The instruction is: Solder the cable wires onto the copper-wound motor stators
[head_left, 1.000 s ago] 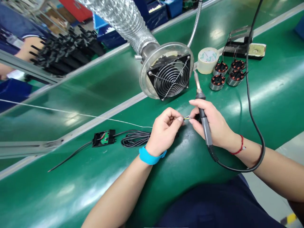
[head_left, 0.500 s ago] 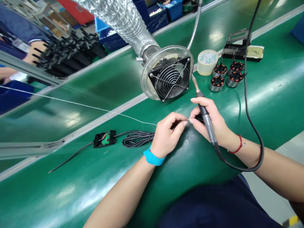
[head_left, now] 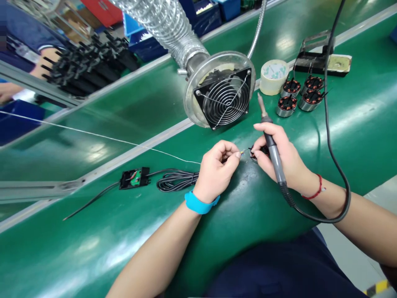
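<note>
My left hand [head_left: 219, 169], a blue band on its wrist, pinches thin wires [head_left: 242, 152] whose bare tips point right. From the left, a pale thin strand [head_left: 136, 145] runs up to this hand. My right hand [head_left: 281, 155] is closed round a soldering iron [head_left: 274, 159], its tip slanting up and away from the wires. The same hand's thumb and forefinger are at a copper-wound motor stator [head_left: 254, 154] on the table, partly hidden by the fingers. A small gap separates the wire tips from this stator.
Above the hands hangs a fume extractor fan [head_left: 228, 101]. Several stators [head_left: 287, 106], a tape roll [head_left: 274, 77] and an iron stand [head_left: 322, 60] are at back right. A coiled black cable [head_left: 176, 181] and an open circuit-board case [head_left: 134, 178] lie left. A co-worker's arm [head_left: 46, 62] shows far left.
My hands have moved apart: the left slightly left with the wires, the right onto the stator, now more visible. The soldering iron shifted a little right with my hand.
</note>
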Motion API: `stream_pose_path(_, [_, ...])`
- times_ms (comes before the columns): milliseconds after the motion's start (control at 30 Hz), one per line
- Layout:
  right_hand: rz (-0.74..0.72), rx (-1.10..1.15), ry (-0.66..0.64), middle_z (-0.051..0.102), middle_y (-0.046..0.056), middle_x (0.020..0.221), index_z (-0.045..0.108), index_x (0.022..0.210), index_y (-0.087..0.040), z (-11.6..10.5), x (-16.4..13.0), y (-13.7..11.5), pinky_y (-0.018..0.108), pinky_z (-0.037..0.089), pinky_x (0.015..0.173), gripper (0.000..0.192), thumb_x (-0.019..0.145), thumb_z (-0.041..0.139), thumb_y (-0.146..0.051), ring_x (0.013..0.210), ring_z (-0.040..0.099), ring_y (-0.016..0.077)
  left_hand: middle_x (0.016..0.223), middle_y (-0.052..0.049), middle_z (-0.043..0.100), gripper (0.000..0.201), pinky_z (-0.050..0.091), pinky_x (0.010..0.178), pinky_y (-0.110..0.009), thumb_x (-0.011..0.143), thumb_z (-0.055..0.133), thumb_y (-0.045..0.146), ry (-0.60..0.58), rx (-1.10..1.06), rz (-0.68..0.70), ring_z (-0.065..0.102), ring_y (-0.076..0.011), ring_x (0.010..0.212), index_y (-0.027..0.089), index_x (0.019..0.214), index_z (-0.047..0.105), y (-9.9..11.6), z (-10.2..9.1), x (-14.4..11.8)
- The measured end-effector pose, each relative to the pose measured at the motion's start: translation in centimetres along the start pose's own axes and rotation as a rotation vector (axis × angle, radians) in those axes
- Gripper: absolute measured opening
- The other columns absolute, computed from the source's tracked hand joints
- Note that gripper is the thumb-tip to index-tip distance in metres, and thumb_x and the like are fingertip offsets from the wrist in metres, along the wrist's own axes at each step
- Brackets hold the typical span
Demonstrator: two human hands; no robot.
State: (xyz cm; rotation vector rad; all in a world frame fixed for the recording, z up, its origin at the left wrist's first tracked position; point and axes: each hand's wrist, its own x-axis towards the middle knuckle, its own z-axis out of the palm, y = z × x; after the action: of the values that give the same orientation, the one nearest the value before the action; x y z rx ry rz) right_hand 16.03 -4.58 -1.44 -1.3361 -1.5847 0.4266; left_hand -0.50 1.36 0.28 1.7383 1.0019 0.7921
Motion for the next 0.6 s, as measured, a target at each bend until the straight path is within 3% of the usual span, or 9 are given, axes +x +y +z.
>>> stream_pose_path(233, [-0.108,-0.107,-0.162,0.072,0.004,0.110,0.042,0.133,-0.023,-0.4,-0.2,0.3,0.041,0.046,0.091,0.054,0.083,0.047,-0.005,0.105,0.063,0.0225,0.066,0.004,0.057,0.006,0.039,0.056,-0.020,0.080,0.055,0.015,-0.065,0.184,0.074,0.048,-0.0076,0.059,0.016,0.075,0.059,-0.5,-0.4,0.1])
stream_pose_path(433, [-0.118,-0.123,-0.128,0.069,0.002,0.094,0.044,0.131,-0.023,-0.1,0.1,0.4,0.043,0.047,0.090,0.048,0.085,0.054,-0.012,0.093,0.061,0.0224,0.066,0.004,0.059,0.007,0.039,0.056,-0.020,0.080,0.056,0.017,-0.069,0.224,0.053,0.049,-0.0082,0.060,0.016,0.075,0.060,-0.8,-0.5,0.0])
stream_pose_path(600, [-0.032,-0.143,-0.027,0.065,0.001,0.086,0.048,0.125,-0.024,0.7,0.5,0.4,0.043,0.049,0.086,0.040,0.087,0.052,-0.013,0.087,0.060,0.0231,0.068,0.003,0.061,0.008,0.041,0.058,-0.021,0.081,0.056,0.019,-0.044,0.207,0.048,0.051,-0.0086,0.062,0.017,0.075,0.060,-0.8,-0.4,-0.2])
